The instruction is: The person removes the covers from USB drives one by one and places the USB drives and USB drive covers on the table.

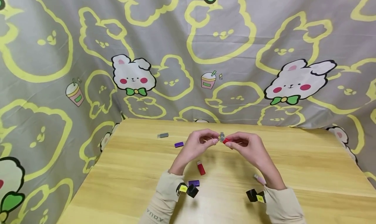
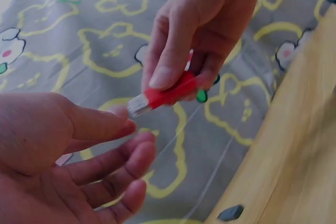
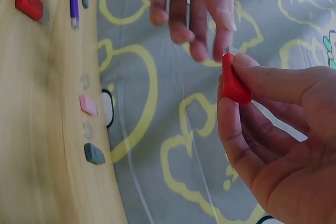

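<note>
Between the hands is a red USB stick with a pale plug end. My right hand pinches its red body between thumb and fingers. My left hand is close to the plug end, thumb and forefinger at its tip; whether they touch it is hard to tell. The other left fingers are loosely bent and hold nothing. In the right wrist view, the red stick points up at the left fingertips. Behind the hands, a grey USB stick and a pink USB stick lie on the table.
On the wooden table lie another grey stick, a purple stick, a red stick, a second purple stick and a pale pink stick. A patterned curtain hangs behind the table.
</note>
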`<state>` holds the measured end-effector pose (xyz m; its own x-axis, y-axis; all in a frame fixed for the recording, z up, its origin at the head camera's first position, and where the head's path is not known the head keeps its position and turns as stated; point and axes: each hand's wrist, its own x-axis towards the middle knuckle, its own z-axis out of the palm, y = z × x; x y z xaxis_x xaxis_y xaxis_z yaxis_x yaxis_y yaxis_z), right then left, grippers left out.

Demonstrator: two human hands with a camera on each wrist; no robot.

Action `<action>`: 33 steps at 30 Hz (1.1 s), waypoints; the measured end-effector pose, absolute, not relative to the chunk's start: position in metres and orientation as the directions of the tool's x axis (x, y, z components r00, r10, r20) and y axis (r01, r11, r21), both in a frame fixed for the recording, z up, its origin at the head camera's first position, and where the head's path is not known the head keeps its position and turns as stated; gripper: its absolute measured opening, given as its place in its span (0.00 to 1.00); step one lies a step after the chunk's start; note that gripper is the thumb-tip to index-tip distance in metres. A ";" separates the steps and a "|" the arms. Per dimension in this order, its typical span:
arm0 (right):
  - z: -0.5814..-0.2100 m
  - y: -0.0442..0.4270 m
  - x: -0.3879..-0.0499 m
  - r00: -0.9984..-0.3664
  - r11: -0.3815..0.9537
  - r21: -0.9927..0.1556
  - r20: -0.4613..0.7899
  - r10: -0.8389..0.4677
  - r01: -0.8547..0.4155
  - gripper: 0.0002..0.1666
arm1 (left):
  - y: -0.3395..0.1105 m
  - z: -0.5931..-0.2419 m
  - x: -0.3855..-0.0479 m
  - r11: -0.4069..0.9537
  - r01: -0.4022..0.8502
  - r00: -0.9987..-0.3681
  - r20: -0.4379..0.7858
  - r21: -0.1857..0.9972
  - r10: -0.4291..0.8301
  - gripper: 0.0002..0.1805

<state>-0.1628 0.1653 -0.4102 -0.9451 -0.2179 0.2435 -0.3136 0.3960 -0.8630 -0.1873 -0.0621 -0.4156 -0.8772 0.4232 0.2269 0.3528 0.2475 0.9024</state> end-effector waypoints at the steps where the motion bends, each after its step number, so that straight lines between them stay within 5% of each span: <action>1: -0.410 0.164 -0.162 -0.943 0.395 -0.862 0.248 -0.220 -0.318 0.08 | -0.061 -0.417 -0.187 0.223 0.343 -0.878 0.226 0.913 0.422 0.10; 7: -0.417 0.156 -0.158 -0.940 0.404 -0.853 0.255 -0.229 -0.330 0.06 | -0.058 -0.427 -0.182 0.148 0.293 -0.878 0.204 0.944 0.434 0.08; 33: -0.420 0.146 -0.165 -0.945 0.443 -0.844 0.204 -0.254 -0.301 0.03 | -0.059 -0.426 -0.192 0.252 0.325 -0.897 0.213 0.911 0.387 0.03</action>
